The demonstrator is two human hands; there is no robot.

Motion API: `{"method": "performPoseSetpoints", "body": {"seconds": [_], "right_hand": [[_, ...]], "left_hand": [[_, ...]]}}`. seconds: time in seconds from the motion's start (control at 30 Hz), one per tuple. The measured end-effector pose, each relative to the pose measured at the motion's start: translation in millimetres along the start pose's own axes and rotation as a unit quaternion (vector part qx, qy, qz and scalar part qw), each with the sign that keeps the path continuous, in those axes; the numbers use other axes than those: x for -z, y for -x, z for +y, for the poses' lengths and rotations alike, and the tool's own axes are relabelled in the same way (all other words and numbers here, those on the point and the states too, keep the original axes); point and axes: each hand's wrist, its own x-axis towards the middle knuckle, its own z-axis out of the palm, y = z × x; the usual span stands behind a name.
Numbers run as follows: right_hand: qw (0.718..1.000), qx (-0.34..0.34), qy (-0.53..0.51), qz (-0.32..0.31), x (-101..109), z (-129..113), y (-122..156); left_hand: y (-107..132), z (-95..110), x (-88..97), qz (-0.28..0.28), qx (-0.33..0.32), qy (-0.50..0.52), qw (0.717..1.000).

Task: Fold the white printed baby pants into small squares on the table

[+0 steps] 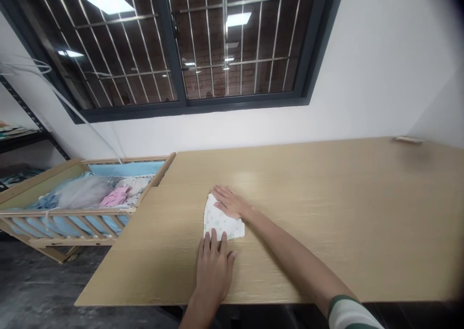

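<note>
A small folded white cloth with a fine print (217, 220) lies on the light wooden table (326, 213). My left hand (213, 266) lies flat on the table with its fingertips on the cloth's near edge, fingers stretched out. My right hand (230, 202) rests flat across the cloth's far upper part, fingers pointing left. Both hands press the cloth down; neither grips it.
A wooden crib (72, 208) stands left of the table, holding several pieces of clothing in pink, white and blue. A barred window (188, 44) fills the wall behind. A small flat object (408, 139) lies at the table's far right. A dark shelf (18, 135) stands at far left.
</note>
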Motion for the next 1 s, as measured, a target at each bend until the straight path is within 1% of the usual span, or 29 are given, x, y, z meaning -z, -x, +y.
{"method": "performPoseSetpoints", "body": {"seconds": [0.07,0.1,0.13,0.17,0.2,0.27,0.3,0.37,0.43,0.5,0.6,0.7,0.77,0.87,1.0], "right_hand": [[0.998,-0.017,0.013,0.057,5,-8,9],[0.997,-0.03,0.009,0.074,9,-11,14],[0.996,-0.044,-0.009,0.077,13,-13,18],[0.996,-0.058,-0.04,0.062,18,-15,23],[0.994,-0.071,-0.08,0.031,23,-17,27],[0.984,-0.084,-0.147,-0.056,33,-20,36],[0.979,-0.086,-0.159,-0.095,38,-22,40],[0.977,-0.081,-0.137,-0.143,44,-28,48],[0.98,-0.074,-0.092,-0.158,47,-35,54],[0.983,-0.073,-0.062,-0.156,47,-41,58],[0.984,-0.102,-0.072,-0.131,47,-41,59],[0.976,-0.147,-0.134,-0.085,50,-31,57],[0.969,-0.156,-0.186,-0.045,50,-21,54],[0.953,-0.167,-0.252,0.033,41,-7,47],[0.915,-0.242,-0.282,0.154,16,7,34]], "left_hand": [[-4,-10,1.2,-0.015,-0.013,0.003,1.0],[-7,-17,2.0,-0.027,-0.021,0.011,0.999],[-11,-25,3.1,-0.041,-0.03,0.025,0.998],[-14,-33,4.6,-0.056,-0.038,0.043,0.997],[-18,-41,6.4,-0.069,-0.046,0.064,0.994],[-26,-56,10.7,-0.094,-0.059,0.105,0.988],[-30,-62,12.9,-0.103,-0.062,0.121,0.985],[-39,-69,17.4,-0.115,-0.059,0.144,0.981],[-49,-72,21.7,-0.118,-0.045,0.171,0.977],[-58,-75,25.9,-0.113,-0.033,0.2,0.973],[-67,-82,31.6,-0.116,-0.025,0.244,0.962],[-73,-92,36.3,-0.135,-0.004,0.301,0.944],[-81,-99,38.2,-0.143,0.003,0.333,0.932],[-107,-109,36.1,-0.14,0.021,0.345,0.928],[-151,-118,20.3,-0.118,0.064,0.338,0.931]]}}
